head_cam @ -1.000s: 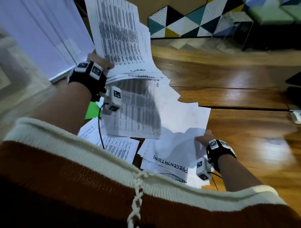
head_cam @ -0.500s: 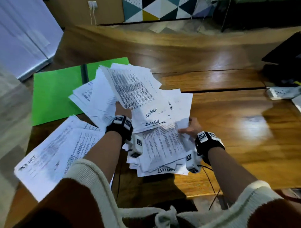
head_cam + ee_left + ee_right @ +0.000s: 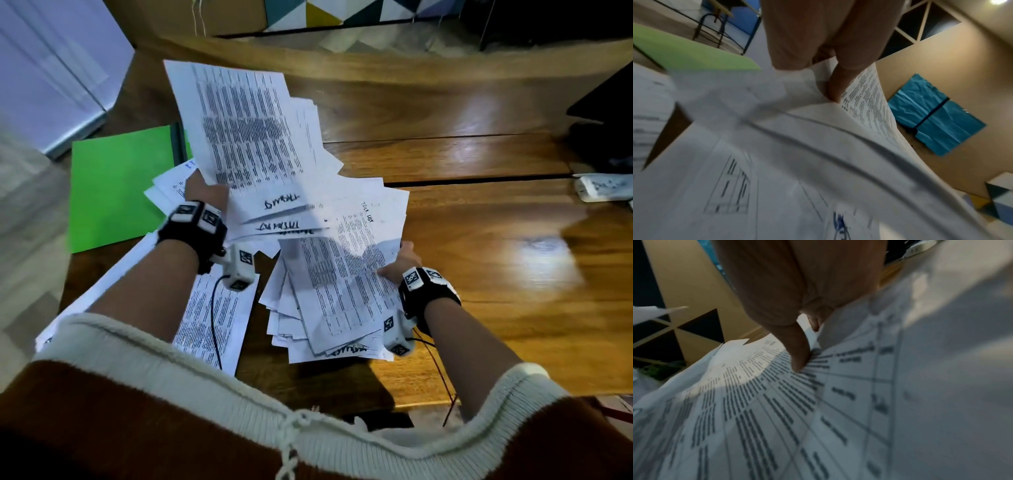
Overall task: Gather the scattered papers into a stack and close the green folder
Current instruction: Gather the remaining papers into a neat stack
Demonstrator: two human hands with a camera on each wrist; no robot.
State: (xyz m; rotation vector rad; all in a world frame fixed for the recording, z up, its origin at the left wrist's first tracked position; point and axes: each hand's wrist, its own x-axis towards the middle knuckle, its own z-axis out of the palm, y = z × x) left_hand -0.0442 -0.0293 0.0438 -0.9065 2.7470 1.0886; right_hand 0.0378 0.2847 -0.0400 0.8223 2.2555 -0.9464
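Observation:
An untidy bundle of printed papers (image 3: 260, 150) is lifted above the wooden table. My left hand (image 3: 205, 188) grips its left part, thumb (image 3: 835, 84) pressed on a sheet, and those sheets stand tilted upward. My right hand (image 3: 399, 260) grips the lower right part of the bundle (image 3: 335, 284), thumb (image 3: 799, 353) on top of a printed table. The green folder (image 3: 116, 185) lies open and flat at the left, partly under the papers. More loose sheets (image 3: 212, 322) lie on the table beneath my left forearm.
The wooden table (image 3: 496, 240) stretches to the right, with a white power strip (image 3: 603, 186) and a dark object (image 3: 606, 113) at its far right edge. A white cabinet (image 3: 51, 75) stands to the left, beyond the table.
The papers in my left hand have tipped up higher and fanned out. The right hand stays gripping the bundle's right side. The view has moved closer to the papers.

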